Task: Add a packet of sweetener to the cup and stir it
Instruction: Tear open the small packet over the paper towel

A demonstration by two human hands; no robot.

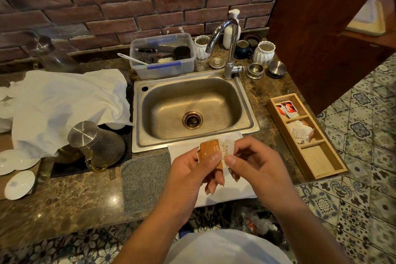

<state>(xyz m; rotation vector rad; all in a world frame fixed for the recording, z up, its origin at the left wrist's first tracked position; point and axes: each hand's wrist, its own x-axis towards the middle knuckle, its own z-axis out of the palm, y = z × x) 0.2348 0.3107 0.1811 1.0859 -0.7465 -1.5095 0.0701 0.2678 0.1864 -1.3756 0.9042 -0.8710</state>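
Holding a small orange-and-white sweetener packet between both hands over the front edge of the counter, just in front of the sink. Left hand — thumb pressed on the orange half, fingers curled behind it, pinching. Right hand — thumb and forefinger pinch the white end, other fingers curled under. Packet looks creased or bent at the middle; cannot tell if it is torn open. Below the hands a white cloth lies on the counter, with a grey mat just beside it on the left. Wooden organiser tray sits to the right of the sink — far compartment holds red-and-white packets, middle one holds pale and orange packets. Left of the sink a glass pitcher with a metal lid stands on a black mat, a large crumpled white cloth behind it, white saucers at the far left. Behind the sink: chrome faucet, a clear plastic bin of utensils, white ribbed cups, a dark blue mug, a soap pump bottle. Which cup is the task cup — cannot tell.
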